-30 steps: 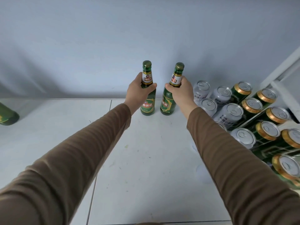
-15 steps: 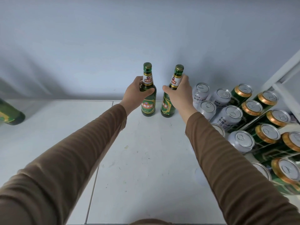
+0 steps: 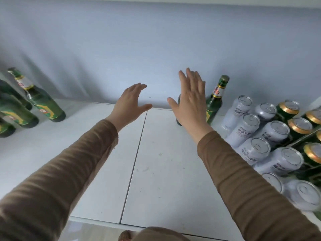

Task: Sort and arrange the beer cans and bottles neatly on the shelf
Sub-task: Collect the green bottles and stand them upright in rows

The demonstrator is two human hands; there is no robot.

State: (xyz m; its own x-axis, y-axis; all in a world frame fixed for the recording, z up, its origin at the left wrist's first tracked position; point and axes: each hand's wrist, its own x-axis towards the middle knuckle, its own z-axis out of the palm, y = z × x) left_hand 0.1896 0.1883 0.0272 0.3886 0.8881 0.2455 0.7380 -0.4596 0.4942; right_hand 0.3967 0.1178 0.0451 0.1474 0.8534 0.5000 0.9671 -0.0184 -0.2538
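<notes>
Two green beer bottles stand upright at the back of the white shelf. One bottle shows beside my right hand; the other is mostly hidden behind that hand. My right hand is lifted in front of them, fingers straight, holding nothing. My left hand hovers to the left of the bottles, fingers spread and empty. White cans and green, gold-rimmed cans stand packed at the right. Several green bottles stand at the far left.
A pale blue wall backs the shelf. A seam runs front to back through the shelf's middle. The shelf's front edge lies near the bottom, and a white frame post rises at the far right.
Both hands have let go of the two bottles and pulled back with fingers spread. The bottles stay standing at the back. The view has shifted left, bringing the left group of bottles into sight.
</notes>
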